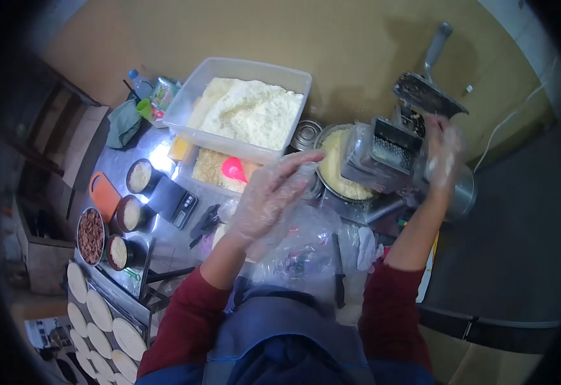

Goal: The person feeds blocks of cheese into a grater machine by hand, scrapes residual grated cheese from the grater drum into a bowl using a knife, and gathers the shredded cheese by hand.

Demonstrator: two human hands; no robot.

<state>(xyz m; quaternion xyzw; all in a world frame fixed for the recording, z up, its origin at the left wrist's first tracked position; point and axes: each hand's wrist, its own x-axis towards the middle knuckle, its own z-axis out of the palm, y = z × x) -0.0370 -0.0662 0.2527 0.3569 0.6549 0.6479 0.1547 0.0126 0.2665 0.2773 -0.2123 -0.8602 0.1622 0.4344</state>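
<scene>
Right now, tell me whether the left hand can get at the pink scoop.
Probably yes. The left hand looks open and close to the pink scoop, with nothing seeming to cover its near side. The upper clear tub sits just behind, so the near side looks freer.

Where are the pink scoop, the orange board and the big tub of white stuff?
pink scoop (233, 169): head view, on its round bowl
orange board (104, 196): head view, on its flat middle
big tub (189, 136): head view, on its front wall
</scene>
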